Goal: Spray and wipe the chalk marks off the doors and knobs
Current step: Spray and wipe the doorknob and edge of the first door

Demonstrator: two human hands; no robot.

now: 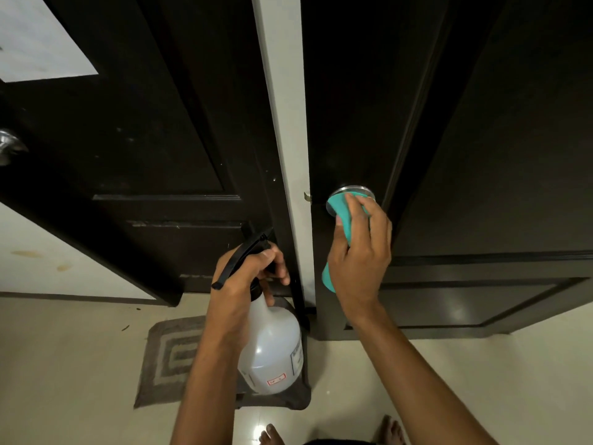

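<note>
The round, polished metal knob (351, 191) on the right-hand dark brown panelled door (481, 123) lies straight ahead of the person's right hand (359, 258), with its stem pointing out of the door face toward the person. That hand is much the nearer of the two. Its fingers are wrapped over a soft teal cleaning cloth (340, 216), which they press around the knob, so only the shiny rim by the door shows above the cloth. The wiping that comes next would, by this judgement, be a twist about that outward axis.

The left hand (244, 277) hangs lower and to the left, in front of the white door frame strip (282, 107). It grips the black plastic trigger head of a translucent white spray bottle (272, 348), whose rounded body hangs downward.

The left-hand dark brown panelled door (128, 123) shows faint pale smudges on its mouldings, and its own shiny metal knob (8, 146) sits well apart at the far left edge. Below, a grey patterned mat (170, 354) lies on glossy cream floor tiles (64, 364).
</note>
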